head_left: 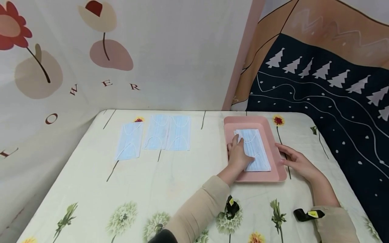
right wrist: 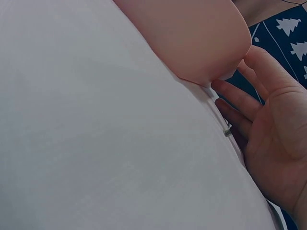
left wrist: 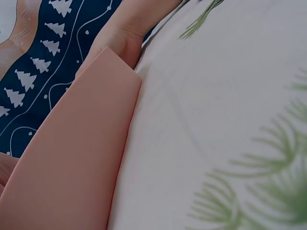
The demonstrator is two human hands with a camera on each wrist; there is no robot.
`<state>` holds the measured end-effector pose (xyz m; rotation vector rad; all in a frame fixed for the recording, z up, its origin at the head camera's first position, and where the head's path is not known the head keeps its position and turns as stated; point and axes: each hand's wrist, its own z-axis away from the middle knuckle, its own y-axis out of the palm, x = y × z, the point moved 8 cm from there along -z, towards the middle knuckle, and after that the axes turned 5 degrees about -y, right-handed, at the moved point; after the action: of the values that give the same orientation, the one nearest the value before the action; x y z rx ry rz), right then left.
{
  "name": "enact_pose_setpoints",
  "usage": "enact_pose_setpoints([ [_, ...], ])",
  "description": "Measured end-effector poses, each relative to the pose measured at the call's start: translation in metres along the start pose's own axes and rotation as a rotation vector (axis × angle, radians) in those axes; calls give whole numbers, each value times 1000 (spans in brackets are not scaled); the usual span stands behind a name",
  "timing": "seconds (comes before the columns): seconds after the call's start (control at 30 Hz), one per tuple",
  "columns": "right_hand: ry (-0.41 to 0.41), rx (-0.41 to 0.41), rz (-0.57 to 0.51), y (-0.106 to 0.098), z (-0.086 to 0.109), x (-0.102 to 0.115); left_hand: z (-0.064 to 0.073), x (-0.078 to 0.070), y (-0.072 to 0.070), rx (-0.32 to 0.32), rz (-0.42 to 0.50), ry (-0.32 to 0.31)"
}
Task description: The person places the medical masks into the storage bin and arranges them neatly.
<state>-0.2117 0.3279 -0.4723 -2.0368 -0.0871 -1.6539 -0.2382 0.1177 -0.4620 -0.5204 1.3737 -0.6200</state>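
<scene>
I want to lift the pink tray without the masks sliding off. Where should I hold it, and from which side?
Grip the pink tray by its two long raised rims, one hand per side, and lift it level. The right hand already rests at the right rim; the left hand lies on the mask stack inside, close to the left rim. The tray is shallow, so tilting would probably let the masks slip.

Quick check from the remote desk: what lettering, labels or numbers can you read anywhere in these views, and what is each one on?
"O", "W", "E", "R": spaced dark red letters on the flower wall hanging, running along a curve; a partial letter sits at its left edge.
Yellow tags on the black wrist straps: print too small to read.
Face masks, pink tray, tablecloth: no text visible.
Wrist views: no text.
</scene>
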Motion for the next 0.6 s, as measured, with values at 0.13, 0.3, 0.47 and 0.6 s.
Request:
enact_pose_setpoints([
  [0.13, -6, -1, -5, 1, 0, 2, 0, 0, 1, 15, -15, -4],
  [0.3, 4, -1, -3, 1, 0, 0, 1, 1, 2, 17, -23, -12],
  [0.47, 8, 0, -7, 0, 0, -2, 1, 1, 2, 22, -25, -19],
  [0.6, 13, 1, -7, 0, 0, -2, 0, 1, 2, 27, -10, -22],
])
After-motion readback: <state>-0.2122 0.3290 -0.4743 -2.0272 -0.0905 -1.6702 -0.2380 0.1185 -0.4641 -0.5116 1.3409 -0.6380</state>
